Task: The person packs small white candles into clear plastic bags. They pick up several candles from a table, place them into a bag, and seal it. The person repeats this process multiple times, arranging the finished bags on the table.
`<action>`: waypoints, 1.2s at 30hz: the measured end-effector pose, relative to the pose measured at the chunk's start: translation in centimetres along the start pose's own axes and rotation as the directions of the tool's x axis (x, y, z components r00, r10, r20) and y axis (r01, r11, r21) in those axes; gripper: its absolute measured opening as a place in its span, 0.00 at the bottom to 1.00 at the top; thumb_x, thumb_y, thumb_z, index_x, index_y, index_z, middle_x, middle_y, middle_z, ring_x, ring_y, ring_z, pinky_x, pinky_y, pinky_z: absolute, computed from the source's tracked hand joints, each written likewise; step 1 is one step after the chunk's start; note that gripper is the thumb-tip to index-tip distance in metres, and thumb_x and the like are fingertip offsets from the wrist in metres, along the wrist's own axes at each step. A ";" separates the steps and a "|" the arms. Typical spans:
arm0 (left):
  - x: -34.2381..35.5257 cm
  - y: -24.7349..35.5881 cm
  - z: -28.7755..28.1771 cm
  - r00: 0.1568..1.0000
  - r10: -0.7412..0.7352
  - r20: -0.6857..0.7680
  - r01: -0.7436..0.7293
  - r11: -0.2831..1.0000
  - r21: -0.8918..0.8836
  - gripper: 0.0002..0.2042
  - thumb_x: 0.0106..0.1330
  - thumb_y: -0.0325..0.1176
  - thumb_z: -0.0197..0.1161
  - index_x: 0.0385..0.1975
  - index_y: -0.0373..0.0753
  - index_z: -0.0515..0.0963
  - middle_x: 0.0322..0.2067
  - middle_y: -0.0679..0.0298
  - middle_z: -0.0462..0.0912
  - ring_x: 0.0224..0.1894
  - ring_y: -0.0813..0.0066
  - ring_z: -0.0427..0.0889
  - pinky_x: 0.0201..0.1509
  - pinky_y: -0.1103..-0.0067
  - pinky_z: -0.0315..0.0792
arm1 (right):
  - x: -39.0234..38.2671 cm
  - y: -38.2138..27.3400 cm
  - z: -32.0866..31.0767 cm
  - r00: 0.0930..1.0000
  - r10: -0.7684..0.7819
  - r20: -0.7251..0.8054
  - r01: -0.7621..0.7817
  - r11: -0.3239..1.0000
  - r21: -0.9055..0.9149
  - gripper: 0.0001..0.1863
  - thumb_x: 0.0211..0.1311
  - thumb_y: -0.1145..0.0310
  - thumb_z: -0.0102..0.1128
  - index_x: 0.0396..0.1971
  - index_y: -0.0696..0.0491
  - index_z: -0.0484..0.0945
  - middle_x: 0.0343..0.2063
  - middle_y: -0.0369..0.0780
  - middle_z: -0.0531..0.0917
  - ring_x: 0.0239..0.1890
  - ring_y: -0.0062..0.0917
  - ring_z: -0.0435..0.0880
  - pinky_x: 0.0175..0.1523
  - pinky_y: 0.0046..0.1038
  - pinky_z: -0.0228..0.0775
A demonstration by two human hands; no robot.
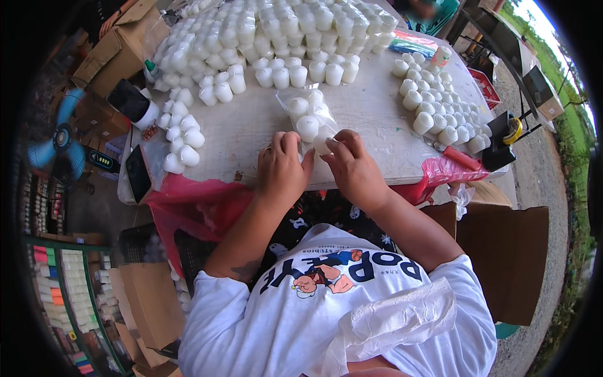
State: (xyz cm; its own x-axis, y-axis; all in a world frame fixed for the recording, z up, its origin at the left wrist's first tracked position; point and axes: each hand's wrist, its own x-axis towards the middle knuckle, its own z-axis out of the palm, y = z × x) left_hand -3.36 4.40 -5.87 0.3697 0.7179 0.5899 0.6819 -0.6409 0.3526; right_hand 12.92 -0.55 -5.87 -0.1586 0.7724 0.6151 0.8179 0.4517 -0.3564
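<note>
A clear plastic bag (pixel 300 100) lies on the pale wooden table (pixel 377 113), holding a few small white round containers (pixel 307 125). My left hand (pixel 281 166) grips the near open end of the bag from the left. My right hand (pixel 352 162) pinches the same end from the right, fingers around a white container at the bag's mouth. Both hands sit at the table's near edge, almost touching each other.
Heaps of the same white containers cover the far table (pixel 276 31), the left side (pixel 179 135) and the right side (pixel 440 110). A black phone (pixel 137 173) lies at the left edge, a tape dispenser (pixel 502 135) at the right. A blue fan (pixel 59 141) stands left. Cardboard boxes (pixel 509 251) flank me.
</note>
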 end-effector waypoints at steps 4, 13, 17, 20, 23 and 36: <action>0.2 -0.7 0.4 0.997 0.055 0.062 -0.059 0.996 0.061 0.08 0.57 0.32 0.62 0.31 0.40 0.70 0.31 0.60 0.74 0.33 0.58 0.79 0.40 0.64 0.69 | 1.3 0.8 0.9 0.984 0.095 -0.148 -0.094 0.995 0.017 0.28 0.51 0.69 0.67 0.52 0.57 0.67 0.46 0.45 0.74 0.49 0.40 0.76 0.54 0.40 0.66; 0.1 -2.1 0.1 0.993 0.121 -0.010 -0.120 0.992 0.041 0.06 0.58 0.30 0.63 0.30 0.41 0.72 0.31 0.61 0.75 0.35 0.59 0.77 0.41 0.67 0.69 | 1.8 3.3 2.0 0.959 0.249 0.133 -0.215 0.950 -0.227 0.32 0.54 0.62 0.65 0.58 0.55 0.65 0.41 0.43 0.82 0.46 0.34 0.80 0.64 0.48 0.49; -0.4 -1.9 -0.2 0.996 0.002 -0.088 -0.026 0.962 -0.270 0.13 0.63 0.31 0.61 0.45 0.38 0.68 0.39 0.56 0.71 0.37 0.64 0.74 0.45 0.71 0.70 | 0.7 1.6 0.8 0.964 0.262 0.045 -0.249 0.949 -0.193 0.34 0.55 0.58 0.65 0.60 0.55 0.64 0.46 0.45 0.78 0.44 0.35 0.80 0.64 0.46 0.48; -2.6 -0.2 -0.3 0.985 -0.159 -0.068 0.082 0.777 -0.624 0.24 0.62 0.32 0.64 0.54 0.35 0.60 0.45 0.53 0.64 0.41 0.65 0.68 0.48 0.71 0.66 | -0.2 -2.5 -3.1 0.957 0.246 0.156 -0.256 0.966 0.042 0.38 0.53 0.64 0.69 0.63 0.54 0.62 0.50 0.45 0.74 0.44 0.33 0.78 0.56 0.38 0.63; -3.7 2.6 0.4 0.989 -0.128 0.076 0.124 0.419 -0.899 0.29 0.70 0.42 0.53 0.61 0.35 0.48 0.49 0.55 0.59 0.47 0.70 0.63 0.52 0.70 0.62 | -1.0 -4.3 -4.4 0.897 0.164 0.411 -0.383 0.753 0.535 0.39 0.50 0.75 0.70 0.64 0.50 0.63 0.47 0.44 0.75 0.43 0.32 0.79 0.44 0.26 0.75; -0.1 -1.9 0.9 0.993 0.112 -0.045 -0.115 0.990 -0.079 0.13 0.57 0.27 0.62 0.37 0.34 0.66 0.37 0.51 0.70 0.39 0.49 0.73 0.45 0.61 0.68 | -1.6 -1.1 0.5 0.990 0.143 -0.006 -0.142 0.986 0.093 0.24 0.52 0.71 0.68 0.49 0.57 0.72 0.44 0.45 0.78 0.44 0.38 0.80 0.45 0.34 0.75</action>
State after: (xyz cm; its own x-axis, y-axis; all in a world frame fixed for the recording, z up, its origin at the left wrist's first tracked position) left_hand -4.19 5.78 -7.25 0.4147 0.6286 0.6579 0.5826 -0.7388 0.3387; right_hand 12.01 -2.04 -6.79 -0.0366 0.8263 0.5620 0.7772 0.3771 -0.5038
